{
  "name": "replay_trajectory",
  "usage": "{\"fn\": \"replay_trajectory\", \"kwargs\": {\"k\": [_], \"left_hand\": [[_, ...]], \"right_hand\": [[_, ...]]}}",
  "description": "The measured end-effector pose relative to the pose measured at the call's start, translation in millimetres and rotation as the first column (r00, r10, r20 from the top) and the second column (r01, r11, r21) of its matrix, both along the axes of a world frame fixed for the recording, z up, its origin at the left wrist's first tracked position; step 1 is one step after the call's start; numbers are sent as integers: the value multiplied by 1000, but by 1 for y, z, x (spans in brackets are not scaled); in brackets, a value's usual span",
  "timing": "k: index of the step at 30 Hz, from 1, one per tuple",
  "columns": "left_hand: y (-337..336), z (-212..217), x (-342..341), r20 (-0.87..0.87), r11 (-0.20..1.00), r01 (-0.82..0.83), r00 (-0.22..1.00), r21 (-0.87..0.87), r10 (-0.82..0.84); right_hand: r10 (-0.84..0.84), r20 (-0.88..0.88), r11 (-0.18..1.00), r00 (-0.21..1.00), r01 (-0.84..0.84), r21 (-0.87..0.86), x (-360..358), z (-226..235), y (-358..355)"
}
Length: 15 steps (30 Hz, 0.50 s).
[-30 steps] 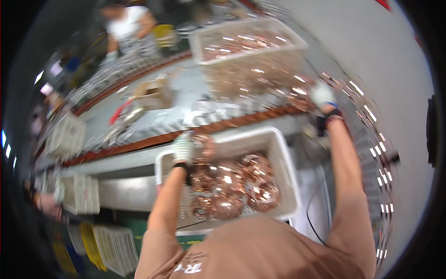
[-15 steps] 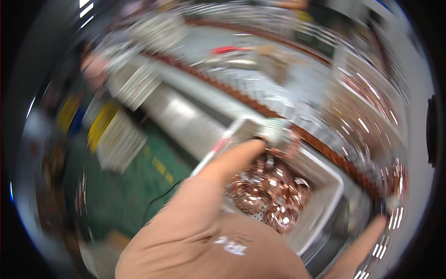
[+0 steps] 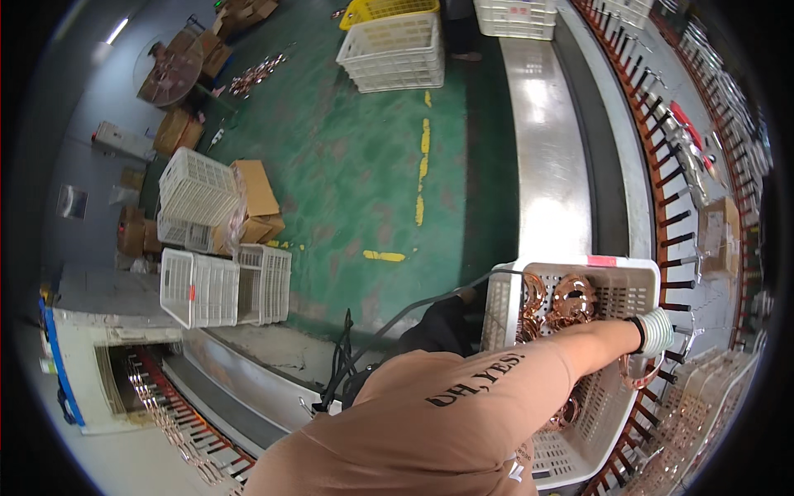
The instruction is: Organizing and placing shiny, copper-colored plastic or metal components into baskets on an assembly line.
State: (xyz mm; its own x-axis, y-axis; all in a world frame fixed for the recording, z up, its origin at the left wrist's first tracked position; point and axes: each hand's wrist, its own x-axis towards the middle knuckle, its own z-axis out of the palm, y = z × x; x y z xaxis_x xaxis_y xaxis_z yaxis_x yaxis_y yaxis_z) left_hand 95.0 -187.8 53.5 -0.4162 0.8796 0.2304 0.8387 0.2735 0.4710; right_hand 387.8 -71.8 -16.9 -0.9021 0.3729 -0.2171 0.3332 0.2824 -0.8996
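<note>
My left hand [image 3: 658, 332], in a pale ribbed glove with a dark band at the wrist, reaches across the white basket [image 3: 579, 471] to its right rim. It appears closed on a shiny copper-coloured curved piece [image 3: 638, 379], which hangs below the fingers by the rim; the glove hides part of the grip. Inside the basket, under and beside my forearm, lie several glossy copper-coloured pieces [image 3: 572, 299] with rounded openings. My right hand is out of view.
A rack conveyor with dark pegs [image 3: 676, 219] runs along the basket's right side. Beyond it sits a cardboard box [image 3: 718, 236]. A black cable [image 3: 405, 312] crosses the basket's left rim. White crates [image 3: 198, 289] stand on the green floor [image 3: 347, 182] at left.
The view has swung to the left, bringing the green floor and crates into sight. My left hand has gone from over the basket's inside to its right rim. My right arm has left the view.
</note>
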Motion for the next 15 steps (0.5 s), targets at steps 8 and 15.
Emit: {"fn": "replay_trajectory", "kwargs": {"k": [8,15], "left_hand": [[23,8,15,149,998,55,987,-2,-54],[-44,22,51,857,812,-306,315,498,-407]], "right_hand": [[-105,110,994,988,101,40,63,11,37],[-121,200,993,972,121,12,48,-3,35]]}}
